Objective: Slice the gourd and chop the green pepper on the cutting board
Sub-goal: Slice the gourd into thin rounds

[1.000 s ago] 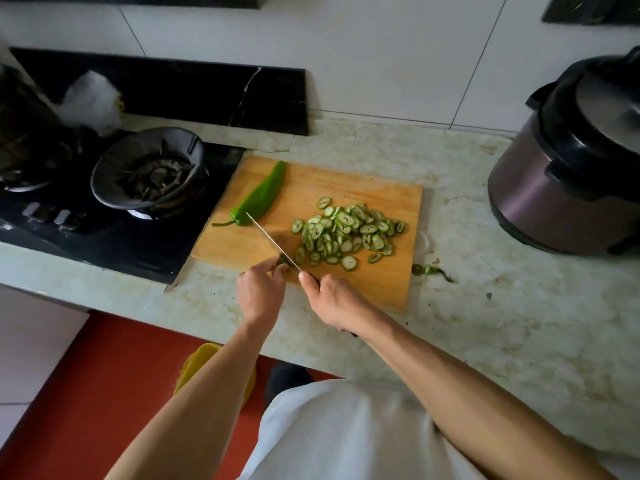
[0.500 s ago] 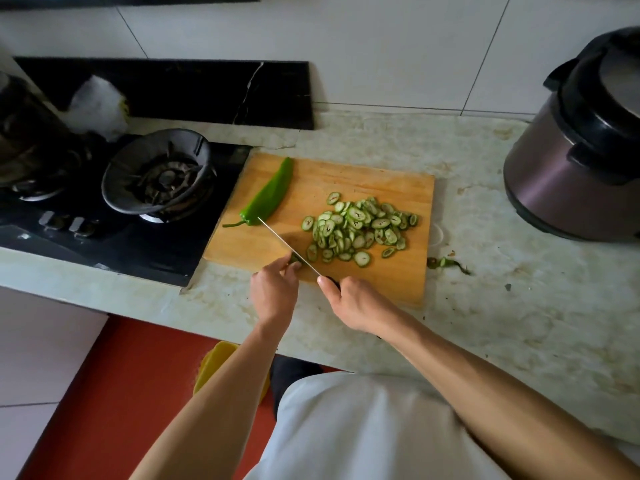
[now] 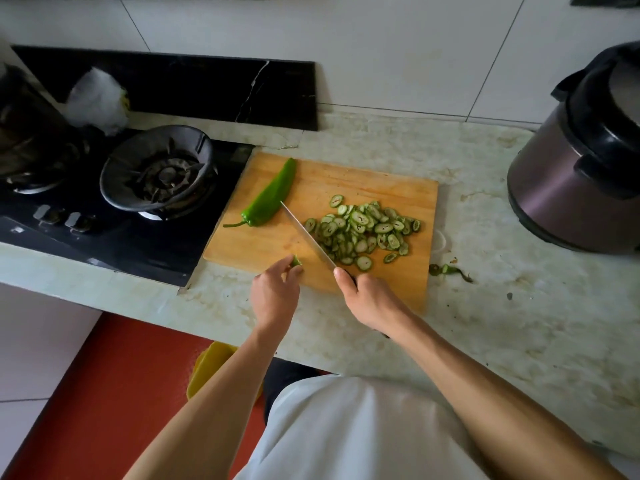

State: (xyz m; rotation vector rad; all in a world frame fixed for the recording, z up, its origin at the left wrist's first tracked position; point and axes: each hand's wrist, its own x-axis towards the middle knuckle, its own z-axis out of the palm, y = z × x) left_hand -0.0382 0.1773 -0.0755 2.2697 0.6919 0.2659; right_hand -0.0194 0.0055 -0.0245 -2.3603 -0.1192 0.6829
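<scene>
Readable text: none on any surface here.
Cooker [image 3: 568, 188], at 3 o'clock: no legible label.
Stove knobs [image 3: 59, 216], at 9 o'clock: markings too blurred.

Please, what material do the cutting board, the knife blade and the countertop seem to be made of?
Cutting board: apparently wood, matte, with warm orange-brown grain lines. Knife blade: probably steel, thin, grey and slightly shiny. Countertop: looks like pale stone or a stone imitation, with mottled veins and stains; which one cannot be told.

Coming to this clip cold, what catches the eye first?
The pile of gourd slices on the right half of the cutting board, with a whole green pepper at its left edge. The right hand grips a knife; the left hand pinches the gourd end.
</scene>
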